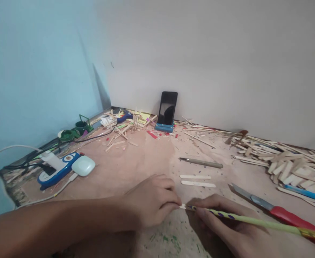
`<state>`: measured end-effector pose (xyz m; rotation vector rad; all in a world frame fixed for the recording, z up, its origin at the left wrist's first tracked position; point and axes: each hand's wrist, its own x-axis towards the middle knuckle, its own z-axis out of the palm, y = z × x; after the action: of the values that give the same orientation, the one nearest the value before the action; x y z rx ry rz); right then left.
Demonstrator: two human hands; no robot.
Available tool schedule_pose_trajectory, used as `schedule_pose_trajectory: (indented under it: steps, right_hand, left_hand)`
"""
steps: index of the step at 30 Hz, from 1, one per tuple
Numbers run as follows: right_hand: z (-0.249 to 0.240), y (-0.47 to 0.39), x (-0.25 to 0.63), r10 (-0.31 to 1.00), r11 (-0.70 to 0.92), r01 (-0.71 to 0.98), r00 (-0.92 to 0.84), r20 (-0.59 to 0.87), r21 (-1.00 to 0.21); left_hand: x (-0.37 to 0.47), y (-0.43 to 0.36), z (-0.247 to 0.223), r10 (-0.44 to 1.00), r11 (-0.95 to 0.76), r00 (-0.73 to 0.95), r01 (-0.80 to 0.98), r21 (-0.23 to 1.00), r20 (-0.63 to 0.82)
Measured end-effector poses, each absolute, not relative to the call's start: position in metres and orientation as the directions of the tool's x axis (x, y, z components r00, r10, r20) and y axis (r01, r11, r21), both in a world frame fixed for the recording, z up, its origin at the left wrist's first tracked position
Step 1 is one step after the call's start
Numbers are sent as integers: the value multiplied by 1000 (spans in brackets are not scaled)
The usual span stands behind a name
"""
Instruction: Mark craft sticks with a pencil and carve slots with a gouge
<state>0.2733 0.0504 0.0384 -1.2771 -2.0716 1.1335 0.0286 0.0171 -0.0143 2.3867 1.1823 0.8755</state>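
Observation:
My left hand [157,199] is closed at the fingertips on a small wooden craft stick [183,206], pressing it to the table; most of the stick is hidden under the hands. My right hand [227,224] grips a yellow-green pencil [243,217] with dark spots, its tip touching the stick or just over it. Two craft sticks [197,184] lie side by side just beyond my hands. Behind them rests a carving tool [202,162] with a brownish handle. A red-handled knife [283,215] lies to the right, partly behind my right hand and the pencil.
A large heap of craft sticks [286,168] and a blue pen-like tube [306,193] are at right. A phone [167,107] stands against the wall in a blue holder [164,128]. Wood scraps [125,130] litter the back. A blue-and-white power strip [58,170] with cables is at left.

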Motion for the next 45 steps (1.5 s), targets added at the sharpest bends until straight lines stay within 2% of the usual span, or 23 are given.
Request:
schedule_pose_trajectory:
  steps: [7,28,45]
  right_hand:
    - [26,41,270,894,155,396,-446,-42,-905]
    - [11,39,272,898,47,320,-428,-100,-946]
    - [24,42,272,907,116,408,-416,-71,-906]
  left_hand:
    - [29,11,-10,806,-591,459,595,544,373]
    - [27,6,-16,790,-612,480,570,548,382]
    - [24,9,-11,746,-666,505,574,477,434]
